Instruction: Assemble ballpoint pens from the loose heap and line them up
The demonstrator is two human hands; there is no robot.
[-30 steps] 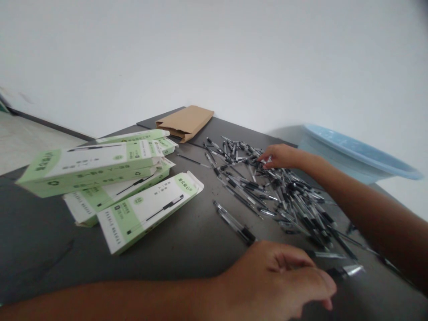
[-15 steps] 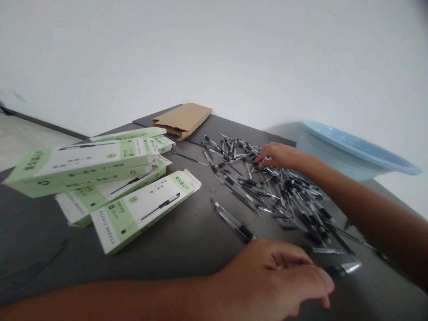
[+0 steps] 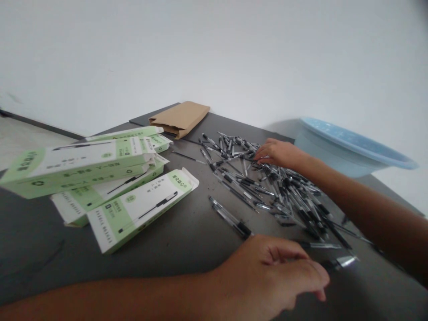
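Observation:
Near the front edge, my left hand point(image 3: 274, 276) is closed around clear pens with black grips point(image 3: 230, 218), whose ends stick out at its upper left; a clear tip shows beyond its right side. My right hand point(image 3: 272, 152) reaches to the far part of a loose pile of black and clear pens point(image 3: 297, 196). Its fingers are bent down onto the pens, and whether they grip one is hidden.
Several green and white pen boxes point(image 3: 143, 207) lie stacked at the left. A brown paper bag point(image 3: 182, 117) lies at the back. Behind the pile at the right stands a light blue basin point(image 3: 341, 147). A white wall bounds the grey table point(image 3: 187, 263).
The view has shifted slightly. My right hand's fingers have drawn closer together over the pile, while my left hand keeps its hold on the pens.

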